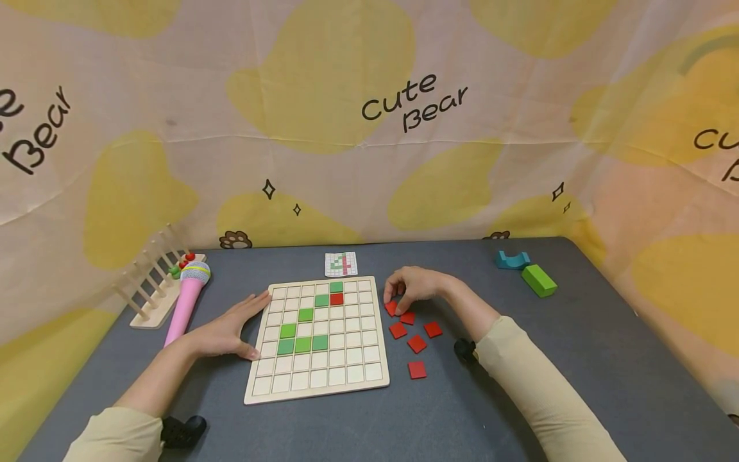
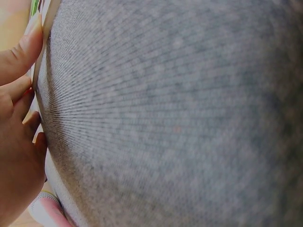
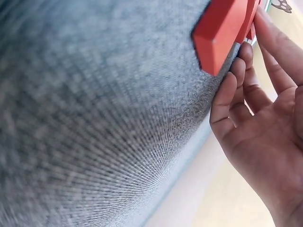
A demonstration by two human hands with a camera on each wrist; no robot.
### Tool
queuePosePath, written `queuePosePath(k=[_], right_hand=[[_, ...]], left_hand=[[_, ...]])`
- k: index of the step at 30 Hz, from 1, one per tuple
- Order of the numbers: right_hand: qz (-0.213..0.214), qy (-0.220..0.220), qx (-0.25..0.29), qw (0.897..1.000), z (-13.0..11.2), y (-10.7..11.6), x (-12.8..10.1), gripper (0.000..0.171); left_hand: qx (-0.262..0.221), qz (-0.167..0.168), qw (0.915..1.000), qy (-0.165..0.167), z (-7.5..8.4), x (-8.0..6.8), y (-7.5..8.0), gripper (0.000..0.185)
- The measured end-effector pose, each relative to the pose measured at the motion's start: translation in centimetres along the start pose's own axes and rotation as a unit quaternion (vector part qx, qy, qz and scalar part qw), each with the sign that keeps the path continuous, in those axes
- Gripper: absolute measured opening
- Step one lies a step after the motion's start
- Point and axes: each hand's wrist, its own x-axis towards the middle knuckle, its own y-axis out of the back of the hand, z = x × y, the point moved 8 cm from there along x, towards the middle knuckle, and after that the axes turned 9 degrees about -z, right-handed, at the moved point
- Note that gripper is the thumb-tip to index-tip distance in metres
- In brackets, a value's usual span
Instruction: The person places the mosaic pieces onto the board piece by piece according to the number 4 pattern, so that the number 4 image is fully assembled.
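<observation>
While the left hand lay flat, fingers straight, against the left edge of the grid board, apparently to steady it on the counter, the right hand worked the loose red tiles just right of the board. Its grip was curled, fingertips pinching one red tile at the cluster's top.

The cream and yellow fabric backdrop behind the grey table read "Cute Bear" in black handwriting, repeated and cut off toward both edges.
</observation>
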Motion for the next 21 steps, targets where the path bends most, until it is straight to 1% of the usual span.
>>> queuePosePath(k=[8,16,21], right_hand=[[0.027,-0.006,-0.017,0.999,-0.4,0.4,-0.2,0.02],[0.036,0.003,-0.003,0.999,-0.9,0.7,-0.1,0.014],[0.049,0.009,0.006,0.999,-1.5,1.0,0.1,0.015]], left_hand=[[-0.005,-0.002,1.0,0.002,0.1,0.0,0.0,0.114],[-0.006,-0.004,1.0,0.002,0.1,0.0,0.0,0.114],[-0.004,-0.004,1.0,0.001,0.0,0.1,0.0,0.114]])
